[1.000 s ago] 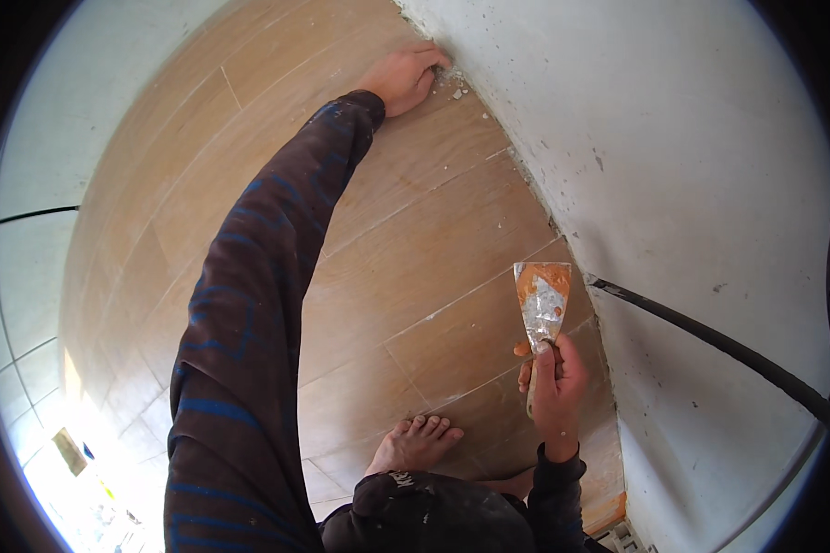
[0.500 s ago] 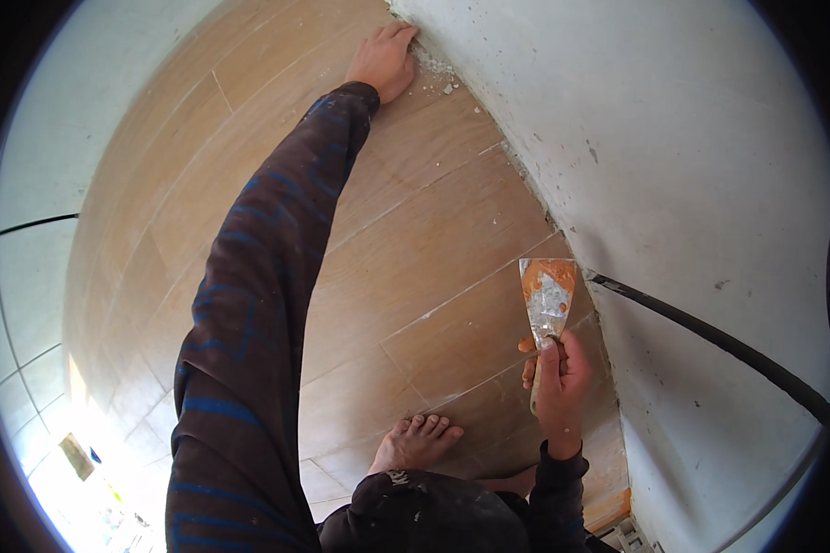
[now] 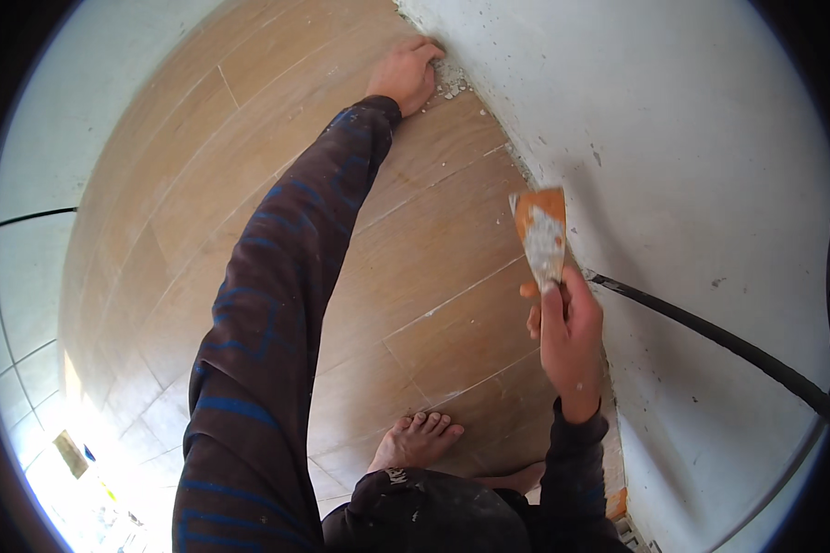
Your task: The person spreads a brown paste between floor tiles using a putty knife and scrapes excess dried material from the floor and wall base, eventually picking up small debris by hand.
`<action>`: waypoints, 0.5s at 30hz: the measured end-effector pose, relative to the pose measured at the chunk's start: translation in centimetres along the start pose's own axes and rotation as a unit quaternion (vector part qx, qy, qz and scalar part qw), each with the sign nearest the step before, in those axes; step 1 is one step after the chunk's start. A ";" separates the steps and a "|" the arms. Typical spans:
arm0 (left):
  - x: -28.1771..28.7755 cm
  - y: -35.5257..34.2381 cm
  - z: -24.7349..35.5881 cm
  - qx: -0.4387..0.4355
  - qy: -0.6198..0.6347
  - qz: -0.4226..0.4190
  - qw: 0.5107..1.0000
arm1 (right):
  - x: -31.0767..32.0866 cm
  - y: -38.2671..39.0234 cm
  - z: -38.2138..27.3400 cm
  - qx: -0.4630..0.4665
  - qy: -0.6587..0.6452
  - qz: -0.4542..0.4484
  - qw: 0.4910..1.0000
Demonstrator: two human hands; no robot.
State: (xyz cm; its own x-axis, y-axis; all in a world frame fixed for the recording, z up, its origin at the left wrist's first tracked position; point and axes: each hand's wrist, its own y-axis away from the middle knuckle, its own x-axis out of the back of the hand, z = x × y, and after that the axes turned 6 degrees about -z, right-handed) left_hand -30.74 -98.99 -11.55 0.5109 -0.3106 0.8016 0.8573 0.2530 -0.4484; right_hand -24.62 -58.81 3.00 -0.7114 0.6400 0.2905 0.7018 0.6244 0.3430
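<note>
At six o'clock, bare foot (image 3: 418,441) on tan floor tiles (image 3: 249,166). Toward three, right hand (image 3: 570,334) fingers wrapped around putty knife (image 3: 541,238), blade up, smeared white, near white wall (image 3: 673,138). At twelve, left hand (image 3: 404,74) fingers curled, pressing at debris (image 3: 450,81) along the wall base.

One putty knife (image 3: 541,238), one black cable (image 3: 710,336), one bare foot (image 3: 417,441) — perhaps a second, mostly hidden.

A room under renovation — wood-look floor tiles (image 3: 433,276), plaster crumbs (image 3: 452,81) along a white wall (image 3: 692,166).
</note>
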 end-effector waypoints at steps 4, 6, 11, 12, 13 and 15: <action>2.2 3.7 3.1 0.033 0.177 -0.085 0.980 | -1.3 -10.7 -4.1 0.137 0.201 0.017 0.970; 4.0 6.7 4.8 0.071 0.184 -0.024 0.980 | -2.7 -17.2 -5.2 0.212 0.316 0.054 0.923; 7.1 14.3 4.4 0.210 0.087 0.126 0.966 | -7.3 -27.0 -8.0 0.188 0.492 0.053 0.848; 7.5 14.8 4.2 0.215 0.058 0.124 0.967 | -8.1 -27.6 -8.0 0.186 0.508 0.041 0.840; 7.7 15.2 4.1 0.220 0.031 0.122 0.967 | -8.6 -27.8 -7.7 0.188 0.510 0.037 0.838; 7.7 14.8 4.3 0.228 0.005 0.109 0.968 | -8.8 -28.0 -7.7 0.183 0.525 0.060 0.829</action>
State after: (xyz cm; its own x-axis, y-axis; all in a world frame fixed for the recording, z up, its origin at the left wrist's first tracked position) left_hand -14.37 -93.72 -10.29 0.6783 -0.2121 0.7035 0.6133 0.6908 -0.3830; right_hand -38.32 -85.42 -2.26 -0.1429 0.0851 0.9861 0.5985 0.8009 0.0177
